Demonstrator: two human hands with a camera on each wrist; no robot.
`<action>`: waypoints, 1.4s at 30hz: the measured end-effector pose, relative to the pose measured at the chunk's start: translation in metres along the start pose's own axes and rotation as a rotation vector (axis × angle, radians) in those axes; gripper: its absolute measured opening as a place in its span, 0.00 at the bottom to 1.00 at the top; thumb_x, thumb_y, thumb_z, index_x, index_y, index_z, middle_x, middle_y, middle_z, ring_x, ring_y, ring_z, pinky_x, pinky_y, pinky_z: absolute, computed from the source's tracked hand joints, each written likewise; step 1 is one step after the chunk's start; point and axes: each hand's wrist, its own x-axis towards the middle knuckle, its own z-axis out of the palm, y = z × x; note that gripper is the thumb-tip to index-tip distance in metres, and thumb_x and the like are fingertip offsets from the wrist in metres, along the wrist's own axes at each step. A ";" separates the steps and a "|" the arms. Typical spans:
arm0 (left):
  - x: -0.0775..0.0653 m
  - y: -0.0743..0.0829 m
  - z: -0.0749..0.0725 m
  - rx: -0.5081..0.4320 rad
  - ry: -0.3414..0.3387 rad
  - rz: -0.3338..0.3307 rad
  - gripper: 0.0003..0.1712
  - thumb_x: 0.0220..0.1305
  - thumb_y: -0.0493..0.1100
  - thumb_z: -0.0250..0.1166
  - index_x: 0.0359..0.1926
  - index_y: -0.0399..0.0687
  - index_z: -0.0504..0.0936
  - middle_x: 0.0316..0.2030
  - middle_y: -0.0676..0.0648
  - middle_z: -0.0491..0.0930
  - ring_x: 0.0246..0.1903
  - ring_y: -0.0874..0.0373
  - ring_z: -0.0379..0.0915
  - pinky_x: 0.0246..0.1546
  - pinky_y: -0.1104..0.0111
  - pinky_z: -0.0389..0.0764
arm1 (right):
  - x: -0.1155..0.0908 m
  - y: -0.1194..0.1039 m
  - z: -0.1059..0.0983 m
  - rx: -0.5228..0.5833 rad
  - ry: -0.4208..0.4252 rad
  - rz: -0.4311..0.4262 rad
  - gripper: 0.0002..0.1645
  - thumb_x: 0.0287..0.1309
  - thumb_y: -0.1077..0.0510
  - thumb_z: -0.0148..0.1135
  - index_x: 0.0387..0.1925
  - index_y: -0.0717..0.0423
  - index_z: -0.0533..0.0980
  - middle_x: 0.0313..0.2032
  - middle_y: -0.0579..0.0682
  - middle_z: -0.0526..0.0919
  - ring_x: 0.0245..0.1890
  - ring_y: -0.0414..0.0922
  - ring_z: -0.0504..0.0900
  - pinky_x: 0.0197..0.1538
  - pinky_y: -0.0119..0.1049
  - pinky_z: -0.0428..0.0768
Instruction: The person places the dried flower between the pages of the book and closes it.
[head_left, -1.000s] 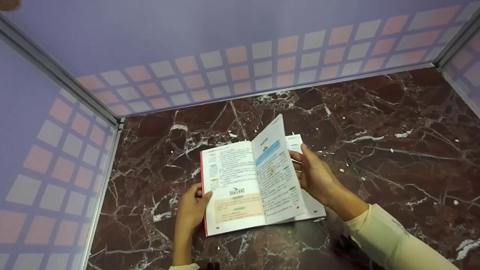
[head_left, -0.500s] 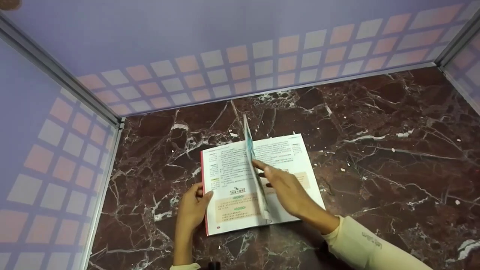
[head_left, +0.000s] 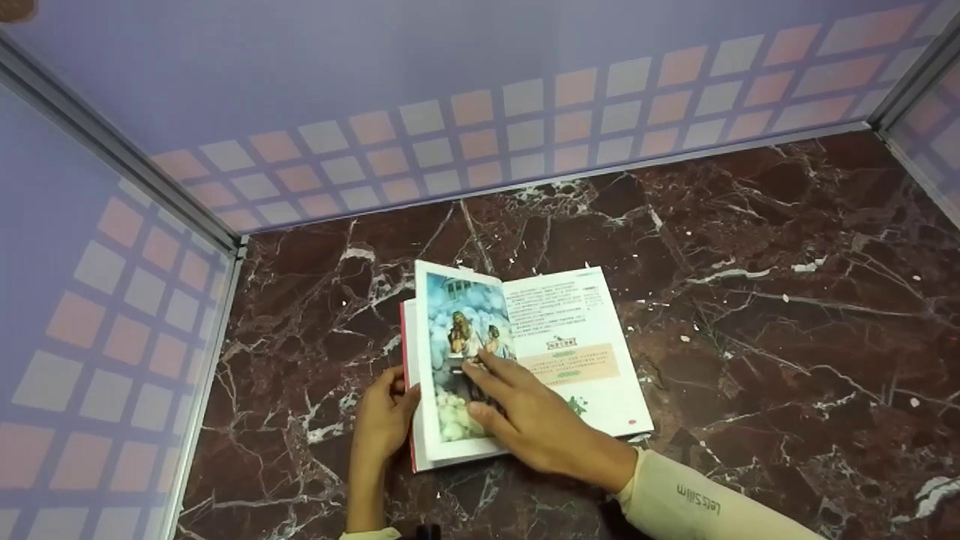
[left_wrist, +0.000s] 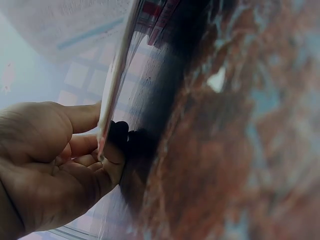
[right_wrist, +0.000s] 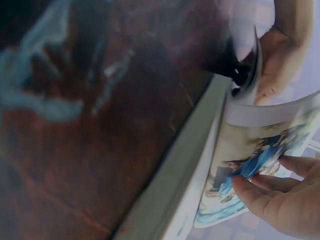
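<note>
1. Left hand (head_left: 381, 420) grasps the left edge of an open book (head_left: 626, 397), with the thumb above the edge and the fingers curled beneath it.
2. Right hand (head_left: 551, 424) does not grasp anything; its extended fingers rest on the illustrated page (head_left: 450, 300) at the left side of the book.
3. The book lies on the dark, pale-veined marble-patterned tabletop (head_left: 765, 360), between the two forearms and in front of the person.
4. The illustrated page shows figures among blue and white clouds. Its leaf stands raised over the left-hand pages, and its upper corner projects beyond their top edge. In the right wrist view, the leaf curves.
5. The right-hand page carries printed text and a peach text panel (head_left: 600, 364).
6. A red cover edge (head_left: 406, 337) shows along the left side.
7. A pale sleeve (head_left: 690, 495) with lettering covers the right forearm.
8. Lilac wall panels (head_left: 480, 45) with pink and whitish squares border the tabletop.
</note>
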 end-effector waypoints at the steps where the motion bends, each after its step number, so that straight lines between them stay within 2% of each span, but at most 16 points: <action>1: 0.000 0.000 0.000 0.010 0.001 -0.003 0.19 0.67 0.32 0.60 0.57 0.28 0.77 0.36 0.42 0.82 0.31 0.57 0.76 0.35 0.67 0.78 | 0.000 0.001 0.002 -0.011 -0.007 -0.007 0.37 0.75 0.34 0.39 0.76 0.48 0.60 0.76 0.56 0.56 0.75 0.58 0.56 0.73 0.55 0.59; 5: 0.000 0.000 0.001 0.034 0.002 -0.024 0.21 0.64 0.29 0.57 0.58 0.30 0.77 0.37 0.43 0.82 0.33 0.56 0.75 0.39 0.64 0.78 | 0.000 0.004 0.008 -0.043 -0.045 -0.010 0.37 0.75 0.35 0.41 0.75 0.49 0.63 0.76 0.55 0.57 0.75 0.57 0.56 0.73 0.54 0.60; 11: 0.000 0.001 0.001 0.030 0.000 -0.066 0.20 0.67 0.33 0.59 0.58 0.31 0.77 0.37 0.44 0.81 0.31 0.59 0.73 0.39 0.64 0.77 | -0.001 0.007 0.014 -0.075 -0.100 0.000 0.37 0.75 0.36 0.42 0.74 0.51 0.64 0.77 0.55 0.55 0.76 0.59 0.54 0.74 0.54 0.57; 14: 0.000 0.001 0.000 0.034 -0.002 -0.061 0.19 0.70 0.34 0.56 0.60 0.32 0.77 0.37 0.43 0.81 0.33 0.55 0.75 0.41 0.62 0.77 | 0.000 0.008 0.017 -0.103 -0.120 -0.012 0.37 0.75 0.36 0.42 0.74 0.52 0.64 0.77 0.57 0.54 0.76 0.60 0.53 0.74 0.54 0.57; 16: -0.001 0.000 -0.001 0.037 0.003 -0.036 0.19 0.74 0.35 0.53 0.60 0.31 0.76 0.41 0.39 0.82 0.38 0.49 0.78 0.46 0.56 0.79 | 0.001 0.009 0.018 -0.120 -0.134 -0.016 0.37 0.76 0.37 0.42 0.74 0.53 0.63 0.77 0.58 0.52 0.76 0.61 0.52 0.74 0.54 0.57; 19: -0.003 -0.001 -0.003 0.012 0.010 -0.024 0.20 0.79 0.39 0.48 0.61 0.32 0.76 0.47 0.34 0.82 0.49 0.39 0.78 0.56 0.48 0.75 | 0.002 0.009 0.020 -0.147 -0.161 -0.013 0.37 0.76 0.38 0.42 0.74 0.54 0.63 0.77 0.58 0.51 0.76 0.61 0.51 0.74 0.53 0.57; 22: -0.004 -0.001 -0.003 -0.012 0.017 -0.029 0.22 0.80 0.43 0.46 0.60 0.34 0.77 0.50 0.34 0.82 0.54 0.38 0.77 0.61 0.46 0.72 | 0.002 0.009 0.020 -0.170 -0.173 -0.014 0.37 0.75 0.38 0.43 0.74 0.55 0.62 0.77 0.59 0.50 0.76 0.61 0.51 0.74 0.52 0.57; 24: -0.004 -0.001 -0.003 -0.010 0.006 -0.028 0.21 0.78 0.44 0.51 0.59 0.34 0.78 0.45 0.35 0.83 0.47 0.41 0.79 0.54 0.49 0.76 | 0.002 0.009 0.020 -0.181 -0.173 -0.018 0.37 0.75 0.38 0.44 0.74 0.55 0.63 0.77 0.59 0.50 0.76 0.62 0.51 0.74 0.52 0.57; 26: -0.003 -0.001 -0.002 -0.004 -0.006 -0.024 0.21 0.75 0.44 0.57 0.60 0.34 0.77 0.40 0.39 0.81 0.38 0.48 0.78 0.45 0.57 0.79 | 0.001 0.010 0.020 -0.190 -0.172 -0.020 0.37 0.75 0.38 0.44 0.74 0.55 0.63 0.77 0.59 0.50 0.76 0.62 0.51 0.74 0.52 0.57; 29: -0.001 -0.001 -0.001 -0.014 -0.027 -0.014 0.24 0.68 0.40 0.66 0.60 0.31 0.76 0.34 0.43 0.77 0.28 0.57 0.72 0.32 0.68 0.75 | 0.001 0.011 0.021 -0.195 -0.172 -0.024 0.36 0.75 0.38 0.44 0.74 0.55 0.63 0.77 0.59 0.50 0.76 0.62 0.52 0.74 0.52 0.58; 30: -0.001 -0.001 -0.001 -0.019 -0.030 -0.011 0.25 0.66 0.39 0.67 0.60 0.30 0.75 0.34 0.44 0.76 0.28 0.58 0.71 0.31 0.70 0.75 | 0.002 0.011 0.020 -0.195 -0.173 -0.025 0.36 0.75 0.38 0.44 0.74 0.55 0.63 0.77 0.59 0.50 0.76 0.62 0.52 0.74 0.52 0.57; 36: -0.002 -0.001 0.000 -0.029 -0.030 0.000 0.26 0.64 0.38 0.69 0.59 0.30 0.76 0.34 0.44 0.77 0.28 0.60 0.70 0.30 0.71 0.74 | 0.002 0.012 0.017 -0.158 -0.167 -0.022 0.37 0.75 0.38 0.44 0.74 0.55 0.64 0.77 0.58 0.52 0.76 0.60 0.52 0.74 0.54 0.57; 42: -0.002 0.000 0.000 -0.053 -0.033 -0.005 0.25 0.63 0.36 0.68 0.59 0.30 0.76 0.34 0.43 0.76 0.28 0.59 0.70 0.30 0.72 0.75 | 0.000 0.011 0.005 -0.105 -0.175 -0.041 0.36 0.75 0.37 0.45 0.76 0.47 0.61 0.78 0.52 0.52 0.77 0.58 0.51 0.73 0.56 0.58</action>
